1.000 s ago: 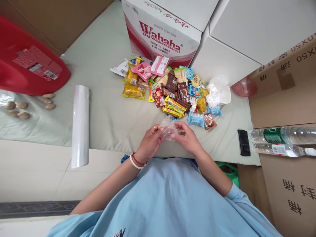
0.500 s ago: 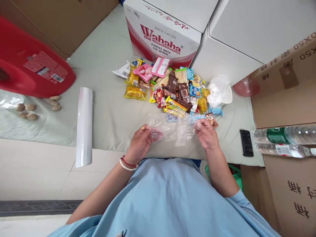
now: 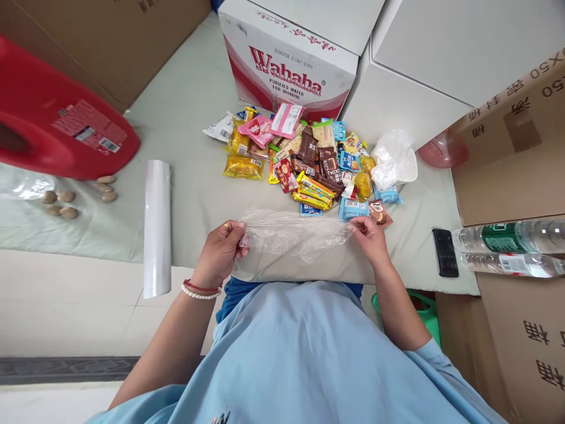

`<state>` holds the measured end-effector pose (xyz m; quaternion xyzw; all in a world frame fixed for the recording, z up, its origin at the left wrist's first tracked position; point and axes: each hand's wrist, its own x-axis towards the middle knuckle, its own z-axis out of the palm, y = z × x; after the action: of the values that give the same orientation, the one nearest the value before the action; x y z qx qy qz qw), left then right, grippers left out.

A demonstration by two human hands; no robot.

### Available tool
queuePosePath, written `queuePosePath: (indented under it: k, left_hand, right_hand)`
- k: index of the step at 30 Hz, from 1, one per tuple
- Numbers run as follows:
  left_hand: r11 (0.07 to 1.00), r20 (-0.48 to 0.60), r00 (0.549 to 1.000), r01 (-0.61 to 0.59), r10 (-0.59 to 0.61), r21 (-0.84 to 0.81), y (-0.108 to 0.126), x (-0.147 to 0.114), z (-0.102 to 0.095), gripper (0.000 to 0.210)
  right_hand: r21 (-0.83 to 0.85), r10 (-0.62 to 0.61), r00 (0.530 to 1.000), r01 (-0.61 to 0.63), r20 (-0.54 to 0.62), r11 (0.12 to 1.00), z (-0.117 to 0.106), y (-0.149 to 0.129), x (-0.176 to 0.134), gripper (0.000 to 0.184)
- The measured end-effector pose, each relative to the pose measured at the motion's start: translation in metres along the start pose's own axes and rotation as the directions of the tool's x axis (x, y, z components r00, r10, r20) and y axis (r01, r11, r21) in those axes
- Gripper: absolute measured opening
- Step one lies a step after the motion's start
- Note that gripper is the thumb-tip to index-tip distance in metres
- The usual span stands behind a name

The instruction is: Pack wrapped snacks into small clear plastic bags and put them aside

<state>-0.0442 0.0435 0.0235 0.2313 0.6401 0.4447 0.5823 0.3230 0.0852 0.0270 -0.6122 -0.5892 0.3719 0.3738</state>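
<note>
A clear plastic bag is stretched sideways between my two hands, above the cloth-covered table near its front edge. My left hand pinches its left end, fingers closed. At the other end my right hand grips the plastic between thumb and fingers. Just beyond the bag lies a pile of wrapped snacks in yellow, pink, brown and blue packets. A blue packet and a brown packet lie closest to my right hand.
A Wahaha carton stands behind the snacks. A white roll, a red jug and several brown nuts are on the left. Rightward are a white bowl with crumpled plastic, a phone and water bottles.
My left hand has moved left, away from my right hand. The crumpled plastic bag between them is now pulled out wider and flatter.
</note>
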Motion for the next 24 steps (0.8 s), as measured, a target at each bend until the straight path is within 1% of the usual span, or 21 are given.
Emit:
queuePosePath:
  k: [1,2,4,5,7,9,10,11,13,15,17,18,19,20,21,22,23,24]
  left_hand:
    - [1.000,0.002,1.000,0.009,-0.009,0.001,0.001,0.001,0.001,0.036]
    - [1.000,0.007,1.000,0.011,-0.011,-0.001,0.001,0.001,0.001,0.037]
    - [1.000,0.027,1.000,0.008,-0.008,-0.029,0.001,0.001,0.001,0.040]
    - [0.998,0.041,0.999,0.011,-0.008,-0.054,0.001,0.001,0.000,0.043]
    - [0.995,0.068,0.998,0.018,-0.012,-0.094,0.001,-0.001,-0.001,0.049]
    - [0.996,0.078,0.997,0.017,-0.011,-0.087,0.001,-0.003,-0.004,0.056]
    - [0.998,0.074,0.997,0.010,-0.005,-0.069,0.000,-0.004,-0.006,0.058]
    - [0.999,0.066,0.998,0.000,0.003,-0.047,-0.001,-0.004,-0.008,0.058]
    - [1.000,0.041,0.999,-0.012,0.013,-0.009,-0.004,-0.001,-0.012,0.051]
    - [1.000,0.010,1.000,-0.014,0.014,0.016,-0.008,0.003,-0.015,0.042]
    - [0.998,-0.036,0.999,-0.021,0.023,0.059,-0.011,0.005,-0.016,0.036]
    - [0.994,-0.080,0.995,-0.044,0.052,0.102,-0.012,0.005,-0.015,0.032]
    - [0.983,-0.137,0.984,-0.087,0.110,0.163,-0.012,0.002,-0.013,0.028]
    - [0.959,-0.191,0.962,-0.148,0.197,0.243,-0.013,-0.003,-0.010,0.025]
    - [0.914,-0.217,0.926,-0.228,0.310,0.334,-0.014,-0.009,-0.005,0.021]
    - [0.843,-0.193,0.877,-0.329,0.439,0.426,-0.015,-0.017,0.002,0.018]
    - [0.739,-0.108,0.815,-0.450,0.570,0.502,-0.017,-0.025,0.009,0.016]
    - [0.600,0.029,0.728,-0.586,0.685,0.544,-0.019,-0.033,0.018,0.015]
  right_hand:
    - [-0.119,-0.078,0.997,0.080,0.020,0.990,0.001,0.001,-0.001,0.025]
    - [-0.222,-0.147,0.987,0.157,0.060,0.962,0.003,0.002,-0.004,0.033]
    - [-0.350,-0.236,0.955,0.287,0.182,0.892,0.005,0.004,-0.011,0.046]
    - [-0.380,-0.258,0.933,0.339,0.250,0.861,0.007,0.005,-0.015,0.046]
    - [-0.389,-0.292,0.885,0.429,0.364,0.815,0.008,0.006,-0.022,0.037]
    - [-0.336,-0.339,0.844,0.489,0.416,0.805,0.009,0.008,-0.025,0.026]
    - [-0.296,-0.362,0.836,0.499,0.413,0.814,0.008,0.010,-0.025,0.023]
    - [-0.252,-0.375,0.839,0.491,0.394,0.834,0.008,0.011,-0.024,0.022]
    - [-0.170,-0.350,0.874,0.422,0.336,0.891,0.006,0.012,-0.021,0.021]
    - [-0.105,-0.268,0.919,0.309,0.288,0.945,0.003,0.012,-0.018,0.020]
    - [-0.047,-0.165,0.952,0.182,0.258,0.982,0.003,0.010,-0.018,0.021]
    - [-0.015,-0.109,0.963,0.116,0.248,0.993,0.003,0.008,-0.019,0.024]
    - [0.020,-0.052,0.969,0.049,0.241,0.999,0.004,0.006,-0.020,0.026]
    - [0.057,0.000,0.971,-0.014,0.237,0.998,0.005,0.003,-0.021,0.029]
    - [0.092,0.046,0.971,-0.069,0.234,0.993,0.007,0.000,-0.023,0.032]
    - [0.123,0.081,0.971,-0.111,0.227,0.986,0.009,-0.003,-0.024,0.035]
    - [0.147,0.106,0.971,-0.140,0.215,0.979,0.011,-0.007,-0.025,0.038]
    - [0.167,0.127,0.971,-0.162,0.201,0.973,0.013,-0.011,-0.026,0.040]
